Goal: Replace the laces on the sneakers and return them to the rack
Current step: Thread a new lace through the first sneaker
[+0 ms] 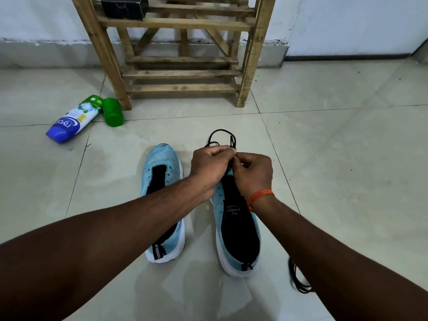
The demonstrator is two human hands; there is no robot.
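We see left hand (213, 167) and right hand (252, 174) touching, both pinching the black lace (222, 135) over the right sneaker's (238, 228) forepart. Sneaker's long axis points away from us toward the rack (180, 74); lace loops beyond its front. Neither hand nearer, we reckon.

The left grip (212, 169) and right grip (253, 173) hide the toe of the right sneaker (238, 230) and where the black lace (221, 130) is pinched, the top edge cuts off the rack (178, 25) and its dark box (125, 6), and the right forearm (335, 251) covers part of a second lace (298, 287).
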